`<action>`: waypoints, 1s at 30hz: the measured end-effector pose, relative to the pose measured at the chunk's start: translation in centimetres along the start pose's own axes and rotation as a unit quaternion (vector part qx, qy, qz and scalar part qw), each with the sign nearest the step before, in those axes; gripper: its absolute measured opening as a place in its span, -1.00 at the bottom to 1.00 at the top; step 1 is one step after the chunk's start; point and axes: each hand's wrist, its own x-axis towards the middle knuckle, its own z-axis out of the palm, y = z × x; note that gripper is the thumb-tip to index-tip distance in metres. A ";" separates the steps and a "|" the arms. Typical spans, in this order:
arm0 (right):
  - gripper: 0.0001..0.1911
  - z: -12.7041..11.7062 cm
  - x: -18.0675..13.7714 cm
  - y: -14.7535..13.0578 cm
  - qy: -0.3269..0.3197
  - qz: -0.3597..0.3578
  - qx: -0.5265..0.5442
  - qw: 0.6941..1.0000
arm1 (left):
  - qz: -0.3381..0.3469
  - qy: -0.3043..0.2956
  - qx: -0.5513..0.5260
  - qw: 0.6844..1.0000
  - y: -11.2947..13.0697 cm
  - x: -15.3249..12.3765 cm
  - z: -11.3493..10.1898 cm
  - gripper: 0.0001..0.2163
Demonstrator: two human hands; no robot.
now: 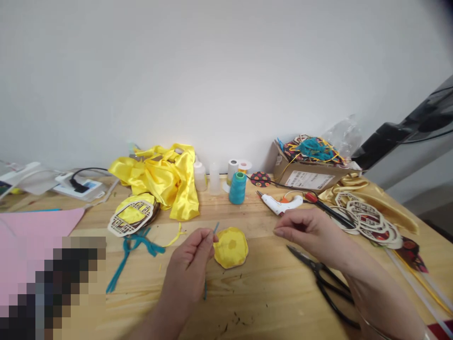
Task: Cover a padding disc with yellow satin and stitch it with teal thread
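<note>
My left hand (pixel 193 257) is closed in a pinch on a thin teal cord (pixel 215 228) that runs up past my fingertips and down below the hand. Just right of it a round yellow satin pad (pixel 231 247) lies flat on the wooden table (pixel 269 293). My right hand (pixel 306 231) hovers right of the pad with its fingers curled loosely together; I cannot make out anything in them. Black scissors (pixel 325 278) lie under my right wrist. A white glue gun (pixel 281 204) rests just beyond my right hand.
Yellow satin cloth (pixel 163 177) is heaped at the back, with a cut-out wooden frame (pixel 130 217) and teal cords (pixel 136 245) in front. A teal thread spool (pixel 238 187), small bottles, a cardboard box (pixel 307 174) and stacked round frames (pixel 370 219) stand right. Pink sheet (pixel 31 236) lies left.
</note>
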 end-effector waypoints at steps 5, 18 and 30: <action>-0.80 0.3 -1.1 -0.2 0.011 -0.075 -0.047 0.996 | 0.057 0.053 0.076 0.994 0.8 0.2 -1.2 -0.83; -0.84 4.1 -0.4 -3.5 -0.017 -0.211 -0.188 0.959 | -0.036 -0.115 -0.013 0.993 0.9 -2.3 1.9 -0.77; -0.87 4.5 0.1 -1.9 0.083 -0.134 0.048 0.986 | -0.046 -0.107 -0.037 0.993 -0.1 -2.1 1.7 -0.82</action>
